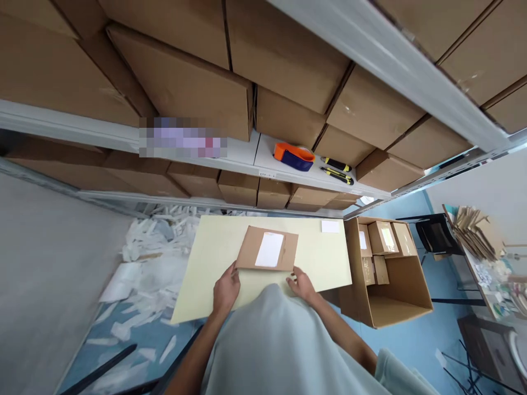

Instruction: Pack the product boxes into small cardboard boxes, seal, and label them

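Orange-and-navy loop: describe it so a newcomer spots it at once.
Find the white shelf beyond the table. On its front, before brown boxes, lies the loop. Orange and navy set it apart from the black-and-yellow cutters to its right.

- ok so the white shelf (241, 152) has big brown boxes (288, 112) packed along its back
- some orange and dark blue ring-shaped thingy (294, 156) sits near the shelf's right end
- black-and-yellow cutters (338, 175) lie on the shelf too, just right of that
- something pixelated (183, 138) is on the shelf's left part, can't tell what
- more cartons (239, 187) are lined up under the shelf
- messy heap of white scraps (158, 247) on the blue floor (440, 291), below the shelf's left part
- black chair (437, 233) and a stack of folded cardboard (473, 233), both off past the shelf's right end
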`<state>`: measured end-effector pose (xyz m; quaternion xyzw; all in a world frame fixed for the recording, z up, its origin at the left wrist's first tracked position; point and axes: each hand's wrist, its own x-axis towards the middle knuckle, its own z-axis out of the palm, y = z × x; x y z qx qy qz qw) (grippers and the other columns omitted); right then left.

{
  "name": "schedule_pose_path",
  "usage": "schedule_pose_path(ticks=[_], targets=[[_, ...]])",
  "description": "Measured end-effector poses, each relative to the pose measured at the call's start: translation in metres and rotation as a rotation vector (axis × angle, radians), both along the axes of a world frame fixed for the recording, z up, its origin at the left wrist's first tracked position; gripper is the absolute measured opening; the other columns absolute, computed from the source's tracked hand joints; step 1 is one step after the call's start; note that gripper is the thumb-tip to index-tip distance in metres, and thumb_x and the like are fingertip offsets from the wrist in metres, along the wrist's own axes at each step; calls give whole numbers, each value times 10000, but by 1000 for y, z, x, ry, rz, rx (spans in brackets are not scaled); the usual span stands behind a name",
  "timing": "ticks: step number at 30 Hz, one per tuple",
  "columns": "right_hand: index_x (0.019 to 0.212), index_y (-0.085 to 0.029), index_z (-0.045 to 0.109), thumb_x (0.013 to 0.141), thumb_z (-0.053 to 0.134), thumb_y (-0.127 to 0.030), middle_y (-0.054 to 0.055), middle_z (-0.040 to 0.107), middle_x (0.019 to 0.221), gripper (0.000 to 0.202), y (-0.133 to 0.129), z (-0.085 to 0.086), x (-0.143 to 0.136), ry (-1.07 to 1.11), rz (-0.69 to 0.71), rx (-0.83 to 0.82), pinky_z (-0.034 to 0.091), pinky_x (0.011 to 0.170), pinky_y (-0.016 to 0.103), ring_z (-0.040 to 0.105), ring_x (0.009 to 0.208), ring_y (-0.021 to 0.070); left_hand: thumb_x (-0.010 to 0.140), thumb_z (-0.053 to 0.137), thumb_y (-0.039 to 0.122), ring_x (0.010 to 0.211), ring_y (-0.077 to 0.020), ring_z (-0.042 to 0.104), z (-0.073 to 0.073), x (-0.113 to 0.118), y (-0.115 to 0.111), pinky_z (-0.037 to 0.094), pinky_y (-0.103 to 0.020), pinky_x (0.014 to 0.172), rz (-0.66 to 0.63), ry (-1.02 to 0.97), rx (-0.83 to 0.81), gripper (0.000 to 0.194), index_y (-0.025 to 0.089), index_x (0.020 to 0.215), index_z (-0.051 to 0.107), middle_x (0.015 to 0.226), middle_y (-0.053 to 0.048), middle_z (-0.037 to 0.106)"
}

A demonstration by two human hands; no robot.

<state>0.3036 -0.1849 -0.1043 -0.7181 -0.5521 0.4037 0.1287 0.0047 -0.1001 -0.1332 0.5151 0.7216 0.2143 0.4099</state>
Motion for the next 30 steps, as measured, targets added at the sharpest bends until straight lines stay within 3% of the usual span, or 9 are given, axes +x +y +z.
schedule_pose_path(ticks=[3, 6, 9, 13, 15, 18, 21, 24, 30], targets=[[1469, -301, 790, 1018, 727, -518, 149, 865, 1339, 505, 11, 2, 1, -65, 22, -18, 699, 1073, 576, 853, 1241, 425, 918, 533, 325, 1281, -509, 811, -8, -17, 15, 637, -712, 1151, 29, -5, 103, 631, 214, 1483, 788, 1338, -225, 850], [1517, -256, 779, 1047, 693, -607, 206, 788, 1525, 593, 63, 36, 13, -204, -75, 130, 621, 1228, 611, 759, 1444, 453, 935, 549, 349, 1607, -470, 609, 10, -14, 56, 509, -706, 1340, 32, -58, 389, 679, 228, 1580, 724, 1587, -195, 749], [1608, -177, 704, 1087, 653, -564, 250, 704, 1632, 651, 141, 103, 26, -329, -59, 394, 533, 1324, 619, 667, 1552, 436, 999, 583, 409, 1721, -453, 468, 62, 14, 107, 389, -743, 1414, -24, -92, 575, 598, 274, 1560, 738, 1630, -152, 730], [1676, -128, 600, 1134, 609, -520, 269, 646, 1672, 669, 258, 199, 27, -505, 38, 698, 489, 1339, 615, 600, 1584, 414, 1079, 604, 464, 1344, -405, 804, 155, 66, 160, 183, -772, 1476, -140, -138, 737, 549, 252, 1568, 739, 1460, -131, 830], [1686, -98, 567, 1147, 597, -485, 282, 617, 1691, 664, 310, 234, 22, -576, 92, 740, 472, 1346, 585, 584, 1589, 409, 1091, 618, 464, 1256, -370, 847, 194, 84, 174, 334, -688, 1460, -155, -169, 767, 552, 237, 1578, 746, 1167, -92, 901], [1619, -58, 602, 1127, 642, -424, 305, 676, 1595, 614, 369, 265, 11, -656, 133, 571, 489, 1307, 582, 635, 1513, 432, 1116, 575, 442, 1401, -363, 792, 232, 96, 176, 614, -576, 1259, -159, -213, 802, 536, 242, 1581, 752, 1275, -101, 895], [1556, -27, 626, 1073, 728, -349, 333, 664, 1607, 590, 395, 273, 3, -685, 176, 383, 483, 1309, 563, 627, 1533, 442, 1117, 573, 419, 1416, -362, 786, 246, 94, 161, 684, -531, 1146, -119, -197, 823, 540, 234, 1596, 740, 1317, -102, 887], [1565, 13, 595, 1074, 715, -310, 372, 627, 1638, 599, 398, 270, 0, -724, 199, 383, 474, 1316, 572, 610, 1555, 448, 1099, 600, 394, 1320, -358, 834, 241, 88, 140, 706, -499, 1093, -50, -159, 839, 521, 210, 1556, 769, 1213, -101, 908], [1569, -10, 591, 1133, 646, -311, 334, 709, 1569, 533, 399, 273, 10, -763, 348, 361, 503, 1305, 526, 668, 1519, 417, 1047, 616, 289, 669, -204, 816, 215, 113, 101, 722, -362, 801, 104, -72, 841, 467, 246, 1463, 824, 1258, -74, 901]])
